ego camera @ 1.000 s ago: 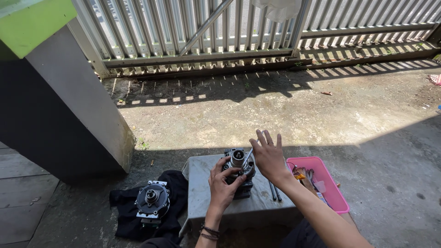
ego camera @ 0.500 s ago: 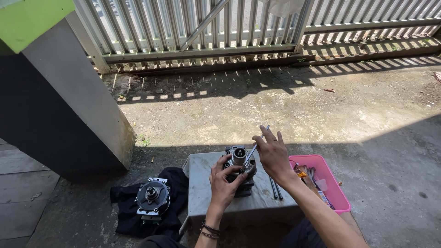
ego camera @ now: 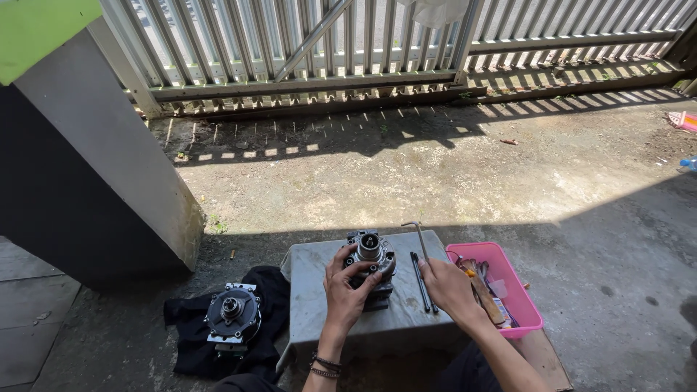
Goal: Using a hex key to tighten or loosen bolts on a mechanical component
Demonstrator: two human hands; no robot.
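Your right hand [ego camera: 449, 284] has dropped, gripping the L-shaped hex key [ego camera: 420, 239]; your left hand [ego camera: 347, 284] clasps the grey metal compressor body [ego camera: 370, 255] at frame centre.

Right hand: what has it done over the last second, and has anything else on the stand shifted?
The right hand went from open, fingers spread above the metal housing, to gripping an L-shaped hex key and drawing back to the right, beside the long bolts. The left hand kept its grip on the housing. The round part on the black cloth and the pink tray stayed put.
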